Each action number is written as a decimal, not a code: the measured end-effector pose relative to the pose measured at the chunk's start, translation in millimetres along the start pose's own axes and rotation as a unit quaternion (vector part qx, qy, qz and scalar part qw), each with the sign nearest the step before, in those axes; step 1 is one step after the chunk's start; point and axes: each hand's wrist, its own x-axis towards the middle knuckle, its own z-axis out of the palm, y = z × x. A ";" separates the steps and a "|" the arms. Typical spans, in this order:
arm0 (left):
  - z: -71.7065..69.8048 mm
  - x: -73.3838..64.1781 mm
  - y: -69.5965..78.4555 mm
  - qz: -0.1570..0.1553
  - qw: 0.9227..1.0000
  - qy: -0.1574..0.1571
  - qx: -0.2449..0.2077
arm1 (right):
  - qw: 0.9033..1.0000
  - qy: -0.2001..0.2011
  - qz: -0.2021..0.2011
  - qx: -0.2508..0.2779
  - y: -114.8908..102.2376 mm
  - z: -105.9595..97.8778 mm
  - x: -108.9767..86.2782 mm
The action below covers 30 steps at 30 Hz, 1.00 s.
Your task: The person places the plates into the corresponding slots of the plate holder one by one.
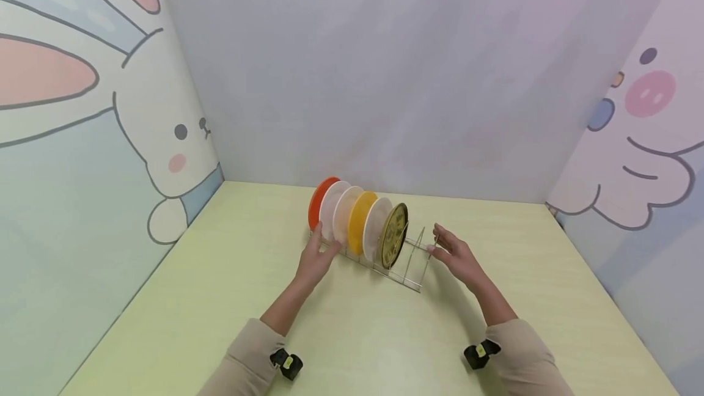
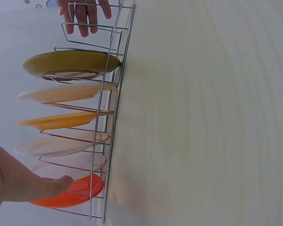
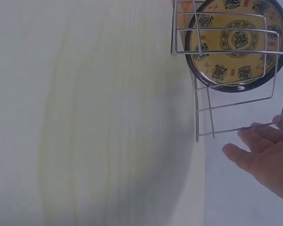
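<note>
A wire dish rack (image 1: 412,286) stands slantwise on the table with several plates upright in its slots. From the left come an orange-red plate (image 1: 316,203), two pale plates, a yellow plate (image 1: 360,225), a white plate (image 1: 376,225) and a patterned plate (image 1: 394,237) with a dark rim. My left hand (image 1: 315,261) is at the rack's left end, its thumb overlapping the orange-red plate in the left wrist view. At the right end, my right hand (image 1: 459,261) has its fingertips right at the end wire, fingers loosely extended.
The pale wooden table (image 1: 363,347) reaches back to a plain grey wall (image 1: 385,78). Side walls carry a cartoon rabbit (image 1: 165,109) and a cartoon pig (image 1: 632,139). The right end slots of the rack hold no plates.
</note>
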 end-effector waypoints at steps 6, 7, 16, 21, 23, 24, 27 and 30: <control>0.3 4.0 -0.7 0.025 1.000 0.016 -0.012 | 1.000 -0.005 -0.009 0.002 1.4 -0.1 -6.2; 0.6 6.0 -1.1 0.026 0.999 0.019 -0.014 | 1.000 -0.006 -0.010 0.000 0.5 0.2 -8.7; 2.8 35.1 -9.4 -0.001 0.999 0.026 -0.024 | 0.998 -0.056 -0.029 -0.006 -10.0 10.7 -38.3; 4.4 51.3 -11.9 0.002 0.999 0.016 -0.028 | 0.995 -0.088 -0.038 -0.009 -18.2 19.6 -56.0; 5.0 56.9 -12.5 -0.003 0.999 0.010 -0.030 | 0.994 -0.103 -0.042 -0.008 -20.8 22.1 -60.9; 5.4 59.7 -13.2 -0.006 1.000 0.007 -0.029 | 0.993 -0.110 -0.048 -0.009 -21.9 23.2 -62.6; 5.6 64.1 -13.4 -0.014 0.999 -0.001 -0.031 | 0.990 -0.128 -0.063 -0.011 -24.0 25.0 -65.3; 5.2 64.4 -13.6 -0.022 0.999 -0.004 -0.032 | 0.988 -0.137 -0.067 -0.013 -24.6 25.4 -65.8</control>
